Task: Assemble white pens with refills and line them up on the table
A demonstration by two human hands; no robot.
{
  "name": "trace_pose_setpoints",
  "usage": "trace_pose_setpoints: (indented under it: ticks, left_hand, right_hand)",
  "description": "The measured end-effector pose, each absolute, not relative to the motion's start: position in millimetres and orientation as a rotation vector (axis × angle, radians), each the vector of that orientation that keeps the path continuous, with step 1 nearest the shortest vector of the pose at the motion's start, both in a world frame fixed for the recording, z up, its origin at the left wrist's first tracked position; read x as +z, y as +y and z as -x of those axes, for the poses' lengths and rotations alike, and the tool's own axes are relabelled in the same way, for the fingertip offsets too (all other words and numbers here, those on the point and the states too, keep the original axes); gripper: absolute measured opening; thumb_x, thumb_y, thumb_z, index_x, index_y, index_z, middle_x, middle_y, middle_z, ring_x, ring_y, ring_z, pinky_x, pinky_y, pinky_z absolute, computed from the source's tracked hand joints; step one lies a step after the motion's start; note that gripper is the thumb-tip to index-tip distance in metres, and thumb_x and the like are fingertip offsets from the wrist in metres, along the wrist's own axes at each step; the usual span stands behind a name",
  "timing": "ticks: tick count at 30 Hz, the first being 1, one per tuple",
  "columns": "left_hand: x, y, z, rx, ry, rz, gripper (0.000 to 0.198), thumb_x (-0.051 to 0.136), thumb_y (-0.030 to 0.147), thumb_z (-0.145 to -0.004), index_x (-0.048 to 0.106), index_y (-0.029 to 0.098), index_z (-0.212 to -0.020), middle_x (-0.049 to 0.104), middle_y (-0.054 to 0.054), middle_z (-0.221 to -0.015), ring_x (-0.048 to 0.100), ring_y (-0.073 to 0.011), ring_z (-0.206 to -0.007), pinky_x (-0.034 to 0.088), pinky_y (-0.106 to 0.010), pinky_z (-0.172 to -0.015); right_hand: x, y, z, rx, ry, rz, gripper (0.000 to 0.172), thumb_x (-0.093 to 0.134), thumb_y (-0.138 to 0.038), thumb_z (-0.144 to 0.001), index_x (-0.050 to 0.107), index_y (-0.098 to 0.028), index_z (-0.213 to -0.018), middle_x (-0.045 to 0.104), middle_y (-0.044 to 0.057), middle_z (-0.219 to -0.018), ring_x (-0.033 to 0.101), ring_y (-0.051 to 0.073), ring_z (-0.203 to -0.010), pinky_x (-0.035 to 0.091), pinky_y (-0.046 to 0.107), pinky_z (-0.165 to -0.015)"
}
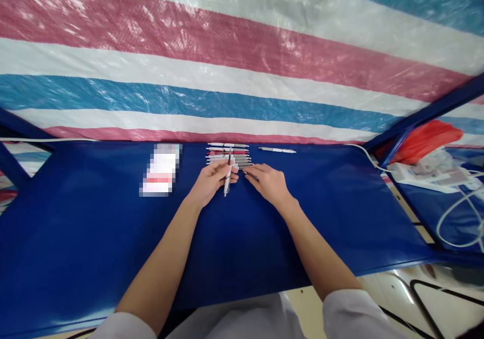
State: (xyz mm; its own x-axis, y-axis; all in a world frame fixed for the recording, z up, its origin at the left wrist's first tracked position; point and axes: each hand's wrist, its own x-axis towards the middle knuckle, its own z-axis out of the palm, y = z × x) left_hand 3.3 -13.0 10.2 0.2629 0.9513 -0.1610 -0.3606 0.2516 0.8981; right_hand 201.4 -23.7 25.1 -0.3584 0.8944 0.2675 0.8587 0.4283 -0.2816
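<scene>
My left hand (pixel 212 180) is closed on a white and grey pen (pixel 227 180), which points away from me across the fingers. Just beyond the hand, several pens (pixel 229 152) lie side by side in a row, mostly white with grey grips, one of them red. At the right end of that row is my right hand (pixel 268 181), its fingers pinched on a slim dark pen (pixel 246 173); most of it is hidden under the fingers. A separate white and grey pen (pixel 277 150) lies farther right, near the back edge.
A blurred white and red rectangle (pixel 161 170) lies left of the pens on the blue table (pixel 113 238). Striped plastic sheeting (pixel 242 51) hangs behind. To the right are blue frame bars, a red plastic bag (pixel 427 139) and a white cable (pixel 440 223).
</scene>
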Motion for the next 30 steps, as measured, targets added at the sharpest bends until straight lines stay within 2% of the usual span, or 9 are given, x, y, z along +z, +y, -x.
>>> trace_pose_setpoints:
  ticks: [2, 6, 13, 24, 30]
  left_hand:
    - [11, -13, -3, 1.065, 0.871, -0.87, 0.03, 0.076, 0.034, -0.079, 0.068, 0.017, -0.102, 0.071, -0.004, -0.089, 0.069, -0.0166, -0.077, 0.056, -0.034, -0.08]
    - [12, -13, -3, 1.071, 0.868, -0.861, 0.03, 0.076, 0.034, -0.078, 0.068, 0.016, -0.101, 0.071, -0.004, -0.088, 0.069, -0.0167, -0.076, 0.056, -0.033, -0.078]
    - [10, -13, -2, 1.054, 0.855, -0.877, 0.026, 0.074, 0.032, -0.08, 0.068, 0.017, -0.1, 0.07, -0.004, -0.087, 0.069, -0.0167, -0.077, 0.054, -0.032, -0.077]
    - [12, -14, -1, 1.051, 0.855, -0.897, 0.025, 0.074, 0.032, -0.08, 0.068, 0.017, -0.1, 0.07, -0.004, -0.089, 0.068, -0.0173, -0.08, 0.054, -0.029, -0.072]
    - [14, -14, 0, 1.042, 0.868, -0.911, 0.026, 0.074, 0.033, -0.08, 0.068, 0.017, -0.1, 0.07, -0.004, -0.088, 0.067, -0.0162, -0.076, 0.055, -0.03, -0.072]
  right_hand:
    - [23, -21, -202, 0.012, -2.427, 1.461, 0.027, 0.045, -0.03, -0.098, 0.068, -0.03, -0.111, 0.074, -0.001, -0.112, 0.066, 0.018, -0.095, 0.041, 0.027, -0.058]
    - [24, -18, -202, -0.109, -2.565, 1.332, 0.029, 0.042, -0.027, -0.099, 0.07, -0.027, -0.104, 0.074, -0.001, -0.11, 0.063, 0.016, -0.092, 0.037, 0.027, -0.059]
    - [25, -14, -209, -0.245, -2.614, 1.246, 0.028, 0.045, -0.022, -0.097, 0.072, -0.03, -0.097, 0.073, -0.003, -0.1, 0.059, 0.013, -0.082, 0.03, 0.028, -0.055]
    - [17, -4, -205, -0.288, -2.601, 1.126, 0.026, 0.049, -0.017, -0.095, 0.072, -0.027, -0.101, 0.075, -0.004, -0.105, 0.062, 0.014, -0.088, 0.037, 0.028, -0.061]
    - [24, -5, -205, -0.163, -2.547, 1.171, 0.026, 0.048, -0.019, -0.096, 0.072, -0.027, -0.102, 0.075, -0.001, -0.107, 0.065, 0.015, -0.092, 0.043, 0.026, -0.064]
